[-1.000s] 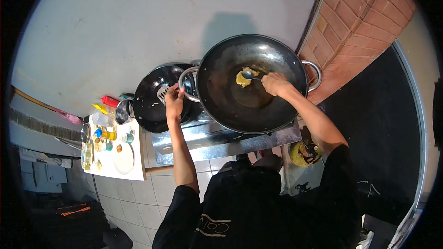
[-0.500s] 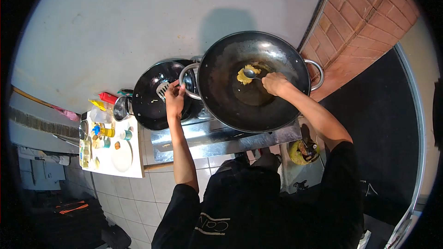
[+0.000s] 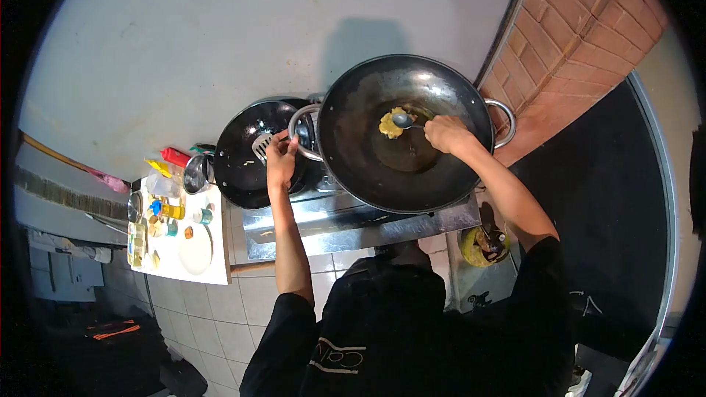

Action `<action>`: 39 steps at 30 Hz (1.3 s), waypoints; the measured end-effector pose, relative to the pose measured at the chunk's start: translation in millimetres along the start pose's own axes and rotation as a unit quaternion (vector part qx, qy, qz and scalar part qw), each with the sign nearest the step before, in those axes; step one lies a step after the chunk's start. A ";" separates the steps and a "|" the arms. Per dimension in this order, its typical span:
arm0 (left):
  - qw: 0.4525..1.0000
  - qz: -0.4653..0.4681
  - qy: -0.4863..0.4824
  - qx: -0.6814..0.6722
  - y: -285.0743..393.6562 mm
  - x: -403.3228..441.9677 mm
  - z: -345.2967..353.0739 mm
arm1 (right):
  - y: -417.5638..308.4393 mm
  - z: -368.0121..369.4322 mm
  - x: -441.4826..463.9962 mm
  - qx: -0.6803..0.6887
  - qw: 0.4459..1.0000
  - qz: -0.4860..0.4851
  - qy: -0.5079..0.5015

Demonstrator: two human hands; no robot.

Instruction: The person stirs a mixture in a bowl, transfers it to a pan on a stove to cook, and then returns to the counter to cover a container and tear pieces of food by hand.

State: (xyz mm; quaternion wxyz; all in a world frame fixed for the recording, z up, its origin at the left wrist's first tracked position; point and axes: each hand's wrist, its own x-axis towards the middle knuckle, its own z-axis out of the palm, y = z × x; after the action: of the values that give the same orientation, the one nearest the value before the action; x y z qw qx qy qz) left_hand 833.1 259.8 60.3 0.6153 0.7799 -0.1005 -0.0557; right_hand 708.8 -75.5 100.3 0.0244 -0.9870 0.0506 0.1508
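Observation:
A large dark wok point(image 3: 368, 176) takes up the middle of the view, oil pooled in its bottom. My right hand point(image 3: 448, 134) is closed around a metal spoon point(image 3: 401, 120), whose bowl presses on a yellow clump of food point(image 3: 389, 127), perhaps egg. My left hand point(image 3: 280, 164) is closed at the wok's left loop handle point(image 3: 293, 126), its thumb beside the metal. A slotted spatula point(image 3: 261, 147) sticks out left from these fingers, over a smaller black wok point(image 3: 239, 169); its grip is hidden by the hand.
To the left, a white table point(image 3: 220, 268) bears a plate point(image 3: 195, 250), a metal bowl point(image 3: 196, 174), a red bottle point(image 3: 175, 156) and several small jars. A steel counter edge point(image 3: 360, 228) runs before the woks. A yellow bucket point(image 3: 471, 250) stands low right, near a brick pillar point(image 3: 551, 51).
The yellow clump has become more compact and turned under the spoon. My right hand has shifted slightly right. My left hand and the spatula keep about the same place beside the handle.

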 end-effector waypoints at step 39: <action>0.990 0.047 0.086 0.099 -10.2 -3.9 2.4 | 52.0 -1.0 5.2 0.291 0.953 0.056 0.064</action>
State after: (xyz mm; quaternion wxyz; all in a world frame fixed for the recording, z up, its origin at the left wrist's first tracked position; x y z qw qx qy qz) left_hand 829.6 260.7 49.7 0.5437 0.8330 -0.0889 0.0509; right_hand 708.5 -127.7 98.0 0.2984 -0.9403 0.1489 0.0676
